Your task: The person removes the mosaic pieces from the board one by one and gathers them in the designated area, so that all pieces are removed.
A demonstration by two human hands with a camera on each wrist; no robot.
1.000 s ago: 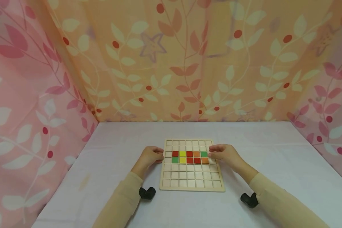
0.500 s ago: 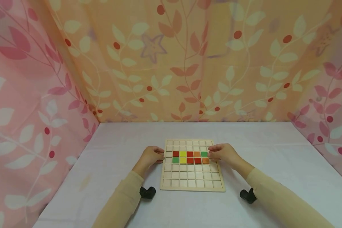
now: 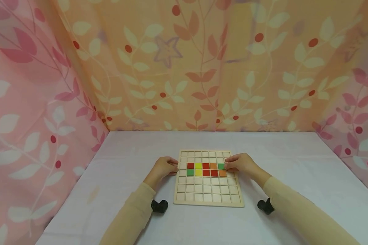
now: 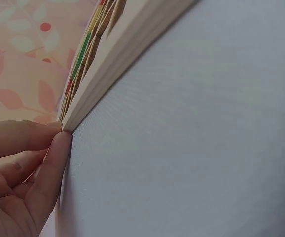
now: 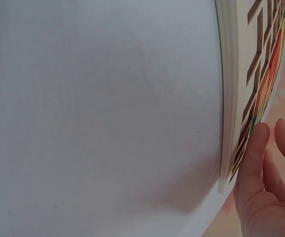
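A square wooden grid board (image 3: 207,197) lies flat on the table, with two rows of red, yellow, orange and green square tiles (image 3: 205,166) set in its cells. My left hand (image 3: 162,168) is at the board's left edge; the left wrist view shows thumb and finger pinching that edge. Over the board's right side, my right hand (image 3: 243,164) reaches in from the edge. One of its fingertips (image 5: 261,131) meets the green tile (image 3: 220,166) at the end of the upper row, while another finger stands apart in the right wrist view.
White cloth covers the table (image 3: 135,144) around the board. A patterned orange curtain (image 3: 199,68) hangs along the back edge, with pink ones at both sides. A black wrist piece (image 3: 160,206) sits below each hand.
The head view has shifted slightly, so the whole scene sits a little further right. My right forearm has edged slightly left and up. Both hands stay in place at the board and the tiles look unchanged.
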